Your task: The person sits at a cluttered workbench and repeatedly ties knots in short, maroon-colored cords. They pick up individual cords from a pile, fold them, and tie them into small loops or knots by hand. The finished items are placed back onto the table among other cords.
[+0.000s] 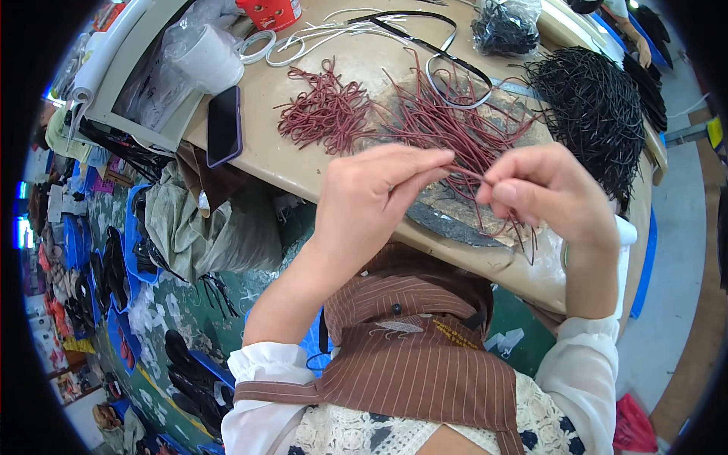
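Hands pinched nearly closed, dark-red cord held between them

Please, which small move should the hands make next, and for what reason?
Perhaps bend the reddish-brown cord into a loop: the left hand and right hand pinch it with a short stretch between them, and looped cords lie piled beside straighter cords.

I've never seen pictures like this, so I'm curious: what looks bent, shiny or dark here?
Head view: corners fall to black; the brown strip at right looks bowed; the clear bag has shiny glints; the left hand and right hand look brightly lit.
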Action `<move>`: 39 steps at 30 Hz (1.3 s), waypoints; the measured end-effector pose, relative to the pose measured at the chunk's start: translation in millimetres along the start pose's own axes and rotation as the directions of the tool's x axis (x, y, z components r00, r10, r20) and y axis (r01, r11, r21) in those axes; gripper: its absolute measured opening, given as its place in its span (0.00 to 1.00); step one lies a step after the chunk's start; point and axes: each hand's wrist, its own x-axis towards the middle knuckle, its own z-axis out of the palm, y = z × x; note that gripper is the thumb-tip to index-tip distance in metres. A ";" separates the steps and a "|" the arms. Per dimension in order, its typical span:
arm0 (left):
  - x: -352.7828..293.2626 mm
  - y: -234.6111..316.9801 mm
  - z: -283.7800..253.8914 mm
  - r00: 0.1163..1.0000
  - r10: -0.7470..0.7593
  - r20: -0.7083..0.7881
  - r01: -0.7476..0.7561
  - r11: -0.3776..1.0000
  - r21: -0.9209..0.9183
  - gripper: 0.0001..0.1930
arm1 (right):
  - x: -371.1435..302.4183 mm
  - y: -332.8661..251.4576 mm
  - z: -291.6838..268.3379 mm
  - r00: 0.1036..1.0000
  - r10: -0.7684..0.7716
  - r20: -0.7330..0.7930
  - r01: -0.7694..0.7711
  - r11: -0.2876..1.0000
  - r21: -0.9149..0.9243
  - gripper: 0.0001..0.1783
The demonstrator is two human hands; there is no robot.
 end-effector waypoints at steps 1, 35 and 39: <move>-5.9 0.1 4.6 0.986 -0.157 0.047 0.163 0.970 -0.181 0.09 | 7.3 14.6 -0.3 0.997 -0.034 0.063 0.019 0.975 0.223 0.08; -31.7 1.3 27.2 0.784 -0.516 0.345 0.574 0.390 -0.720 0.09 | 22.6 57.9 59.5 0.851 -0.287 -0.440 0.409 0.887 0.213 0.20; -31.4 -7.8 29.9 0.755 -0.611 0.240 0.430 0.185 -0.884 0.07 | 22.1 88.1 94.5 0.957 -0.235 -0.169 0.290 0.770 0.569 0.31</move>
